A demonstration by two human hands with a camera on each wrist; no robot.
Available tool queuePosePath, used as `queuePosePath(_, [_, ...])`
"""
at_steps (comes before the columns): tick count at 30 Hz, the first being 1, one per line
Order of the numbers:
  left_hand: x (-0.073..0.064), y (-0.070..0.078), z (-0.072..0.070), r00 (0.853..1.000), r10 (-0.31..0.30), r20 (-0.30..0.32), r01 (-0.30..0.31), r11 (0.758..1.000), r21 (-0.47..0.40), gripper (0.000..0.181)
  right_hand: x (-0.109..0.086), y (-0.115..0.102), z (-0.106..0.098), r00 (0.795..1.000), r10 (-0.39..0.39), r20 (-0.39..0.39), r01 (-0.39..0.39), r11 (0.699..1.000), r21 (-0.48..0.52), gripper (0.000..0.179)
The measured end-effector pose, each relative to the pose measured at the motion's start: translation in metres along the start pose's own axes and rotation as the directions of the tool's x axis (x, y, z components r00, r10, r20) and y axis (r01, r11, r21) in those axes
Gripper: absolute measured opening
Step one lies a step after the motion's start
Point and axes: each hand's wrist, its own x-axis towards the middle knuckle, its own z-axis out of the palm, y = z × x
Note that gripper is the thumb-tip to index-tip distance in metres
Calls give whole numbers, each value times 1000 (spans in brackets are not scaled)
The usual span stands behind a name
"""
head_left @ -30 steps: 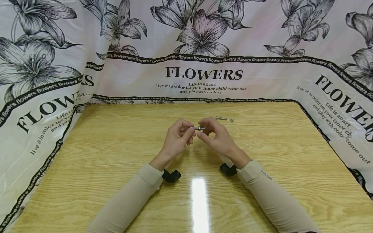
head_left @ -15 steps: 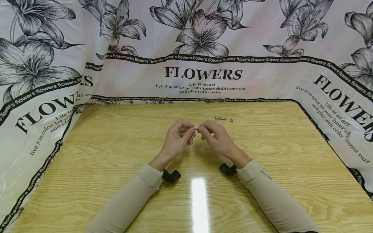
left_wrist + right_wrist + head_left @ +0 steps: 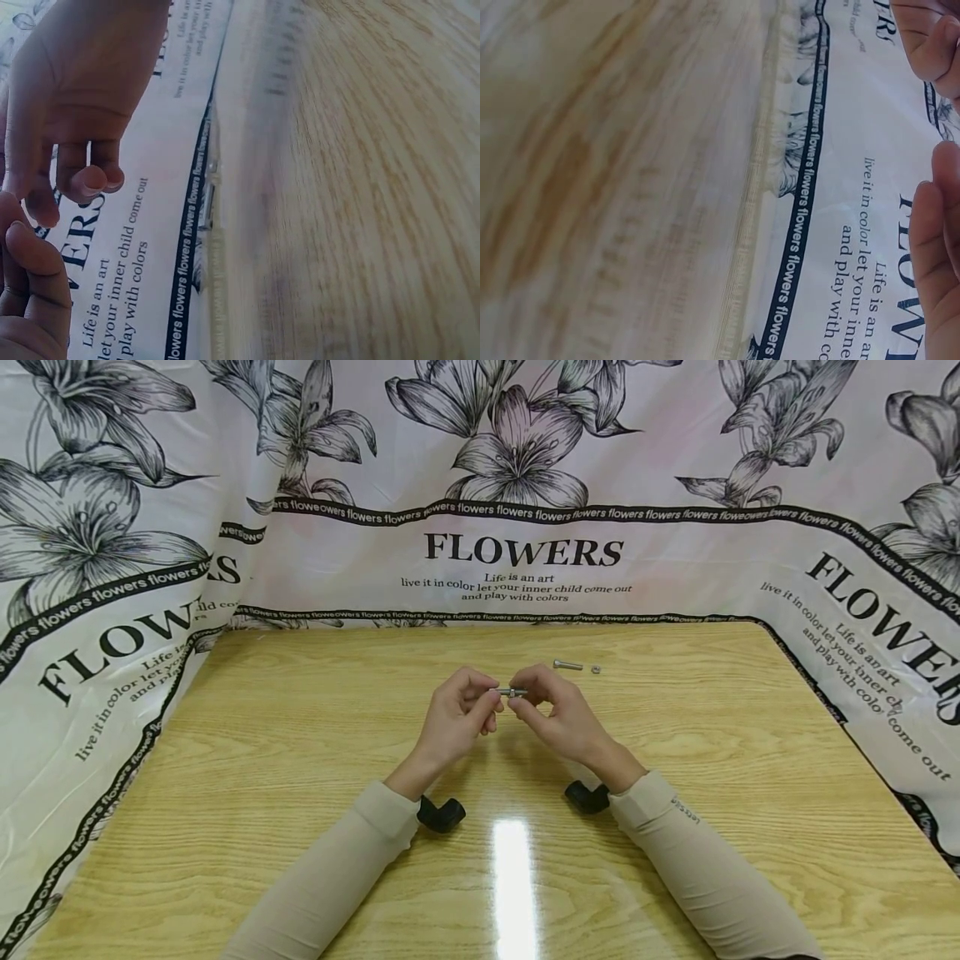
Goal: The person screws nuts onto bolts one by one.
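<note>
Above the middle of the table, my left hand (image 3: 456, 714) pinches one end of a small silver bolt (image 3: 502, 692) between thumb and fingers. The bolt lies level and points right, with a nut (image 3: 513, 692) around its shaft. Thumb and forefinger of my right hand (image 3: 561, 714) stand apart on either side of the bolt's free end and the nut; whether either touches is too small to tell. In the left wrist view the left fingers (image 3: 45, 281) show at lower left, below the right hand (image 3: 82, 82). The right wrist view cuts off both hands, hiding the bolt.
A second loose bolt (image 3: 567, 665) and a loose nut (image 3: 596, 669) lie on the wooden table (image 3: 300, 727) beyond my right hand. A flower-printed cloth (image 3: 525, 560) hangs along the back and sides. Black mounts (image 3: 441, 814) sit by both wrists.
Half a second ago the right thumb and forefinger were closed over the nut; now they are parted and the nut shows again, as one second ago. The left hand holds still.
</note>
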Motion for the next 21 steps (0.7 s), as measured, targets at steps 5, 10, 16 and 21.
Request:
queuePosePath(5, [-3, 18, 2, 1000, 0, 9, 0, 1000, 5, 13, -1, 15, 3, 999, 47, 4, -47, 999, -17, 9])
queuePosePath(10, [-4, 24, 3, 1000, 8, 3, -8, 1000, 3, 11, -2, 37, 6, 997, 74, 9, -74, 997, -9, 11])
queuePosePath(16, [-4, 23, 2, 1000, 6, 0, -6, 1000, -13, 13, -4, 40, 5, 999, 47, 4, -47, 999, -12, 23])
queuePosePath(21, [-4, 24, 2, 1000, 6, 6, -6, 1000, -18, 13, -3, 40, 5, 1000, 16, -3, -16, 1000, 1, 25])
